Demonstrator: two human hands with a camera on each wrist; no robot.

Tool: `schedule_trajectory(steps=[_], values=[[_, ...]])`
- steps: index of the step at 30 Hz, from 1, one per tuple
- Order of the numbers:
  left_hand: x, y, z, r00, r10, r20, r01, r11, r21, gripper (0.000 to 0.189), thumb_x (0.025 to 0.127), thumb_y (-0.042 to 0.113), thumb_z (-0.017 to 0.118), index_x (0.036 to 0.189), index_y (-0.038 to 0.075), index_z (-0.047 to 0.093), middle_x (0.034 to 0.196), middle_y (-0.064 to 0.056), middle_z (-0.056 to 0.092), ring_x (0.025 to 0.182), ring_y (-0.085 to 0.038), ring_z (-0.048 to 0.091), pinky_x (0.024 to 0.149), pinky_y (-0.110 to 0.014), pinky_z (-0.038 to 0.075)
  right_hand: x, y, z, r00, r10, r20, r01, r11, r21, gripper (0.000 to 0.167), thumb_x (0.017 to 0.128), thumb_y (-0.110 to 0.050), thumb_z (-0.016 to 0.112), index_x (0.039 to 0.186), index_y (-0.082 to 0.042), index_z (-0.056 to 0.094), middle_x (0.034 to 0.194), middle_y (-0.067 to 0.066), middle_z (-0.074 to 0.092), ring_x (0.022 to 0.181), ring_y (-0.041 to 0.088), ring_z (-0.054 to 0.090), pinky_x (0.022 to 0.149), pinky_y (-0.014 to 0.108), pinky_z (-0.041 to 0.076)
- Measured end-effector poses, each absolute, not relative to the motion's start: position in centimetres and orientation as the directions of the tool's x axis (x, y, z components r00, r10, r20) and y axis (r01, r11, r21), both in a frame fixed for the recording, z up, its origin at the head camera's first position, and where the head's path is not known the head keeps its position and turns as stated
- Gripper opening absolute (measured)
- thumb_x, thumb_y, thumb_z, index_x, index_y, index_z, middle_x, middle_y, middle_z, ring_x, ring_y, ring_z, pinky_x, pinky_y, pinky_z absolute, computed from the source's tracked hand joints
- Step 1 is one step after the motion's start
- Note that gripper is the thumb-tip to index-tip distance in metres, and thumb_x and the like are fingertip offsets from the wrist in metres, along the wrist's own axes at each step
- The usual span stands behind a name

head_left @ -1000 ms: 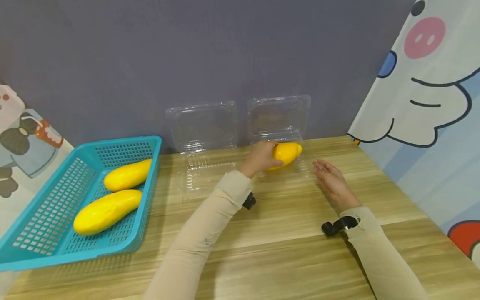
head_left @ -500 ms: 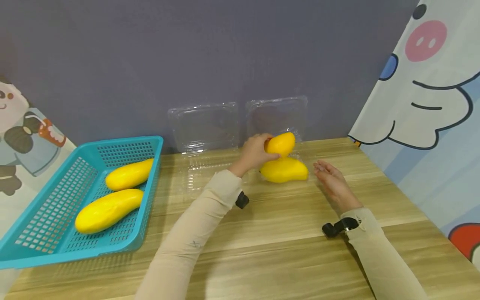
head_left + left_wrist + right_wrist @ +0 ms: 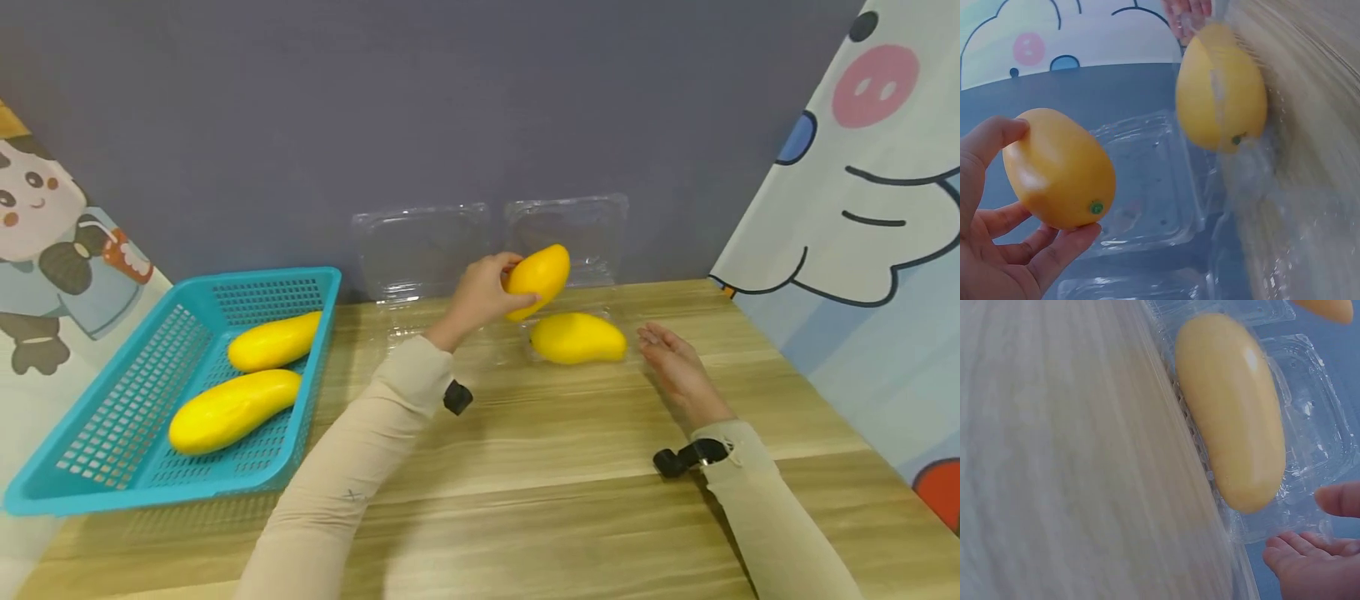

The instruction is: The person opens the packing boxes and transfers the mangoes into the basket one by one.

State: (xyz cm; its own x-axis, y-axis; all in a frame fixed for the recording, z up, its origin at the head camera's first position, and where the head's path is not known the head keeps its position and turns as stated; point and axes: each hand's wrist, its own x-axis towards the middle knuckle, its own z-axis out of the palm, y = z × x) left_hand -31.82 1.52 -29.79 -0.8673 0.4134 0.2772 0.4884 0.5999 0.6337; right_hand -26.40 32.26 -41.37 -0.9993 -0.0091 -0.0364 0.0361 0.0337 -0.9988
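Observation:
My left hand [image 3: 480, 292] grips a yellow mango [image 3: 540, 279] between thumb and fingers, lifted and tilted. In the left wrist view, a green stem spot shows on this held mango [image 3: 1060, 172]. Just below it, another mango [image 3: 577, 337] lies lengthwise in the base of the right clear plastic box [image 3: 600, 221], whose lid stands up against the wall. My right hand [image 3: 678, 371] is by that box's right side, fingers relaxed and holding nothing. From the right wrist view, its fingertips [image 3: 1291, 544] are close to the box's edge; whether they touch is unclear.
A second clear box [image 3: 420, 242] stands with its lid up to the left, partly behind my left arm. Further left, a turquoise basket [image 3: 318, 367] holds two mangoes, an upper one [image 3: 273, 343] and a lower one [image 3: 232, 412]. The dark wall [image 3: 420, 108] rises behind the boxes.
Earlier, one mango showed at my left hand, low over the right box. Now a mango lies in that box, and my left hand has moved up and left holding another. The right hand stays put.

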Motion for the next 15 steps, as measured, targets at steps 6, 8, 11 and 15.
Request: schedule_trajectory(steps=[6,8,11,15], values=[[-30.7,0.0,-27.9,-0.883,0.399,0.248,0.448,0.558,0.698,0.061,0.079,0.034,0.075,0.130,0.009,0.053,0.120,-0.006,0.059,0.103,-0.019,0.058,0.080,-0.029,0.053,-26.6,32.7,-41.3,-0.999,-0.018,-0.029,0.029,0.012,-1.000,0.067,0.101,-0.013,0.041,0.148,0.004,-0.002,0.155,0.025,0.002,0.143,0.031,0.006,0.116,0.030,0.014],[-30.5,-0.6,-27.5,-0.889,0.385,0.248,0.436,0.545,0.716,0.061,0.079,0.035,0.075,0.130,0.009,0.053,0.120,-0.006,0.059,0.103,-0.019,0.058,0.079,-0.029,0.053,-26.7,32.8,-41.3,-0.999,-0.026,-0.026,0.026,0.011,-1.000,0.067,0.101,-0.014,0.041,0.148,0.005,-0.003,0.155,0.025,0.001,0.143,0.032,0.005,0.115,0.030,0.014],[-30.4,-1.7,-27.4,-0.901,0.356,0.247,0.409,0.514,0.754,0.060,0.079,0.035,0.075,0.129,0.009,0.053,0.121,-0.006,0.059,0.101,-0.020,0.058,0.078,-0.030,0.054,-26.8,32.8,-41.3,-0.999,-0.036,-0.031,0.030,0.013,-0.999,0.067,0.101,-0.015,0.041,0.148,0.004,-0.003,0.154,0.025,0.000,0.143,0.032,0.004,0.115,0.029,0.014],[-30.0,-3.2,-27.5,-0.923,0.309,0.228,0.358,0.480,0.800,0.060,0.079,0.036,0.074,0.129,0.010,0.053,0.121,-0.006,0.059,0.100,-0.020,0.058,0.077,-0.031,0.054,-26.9,32.7,-41.4,-0.998,-0.053,-0.030,0.030,0.001,-1.000,0.069,0.101,-0.017,0.042,0.148,0.005,-0.004,0.154,0.026,-0.002,0.143,0.033,0.003,0.115,0.029,0.013]])
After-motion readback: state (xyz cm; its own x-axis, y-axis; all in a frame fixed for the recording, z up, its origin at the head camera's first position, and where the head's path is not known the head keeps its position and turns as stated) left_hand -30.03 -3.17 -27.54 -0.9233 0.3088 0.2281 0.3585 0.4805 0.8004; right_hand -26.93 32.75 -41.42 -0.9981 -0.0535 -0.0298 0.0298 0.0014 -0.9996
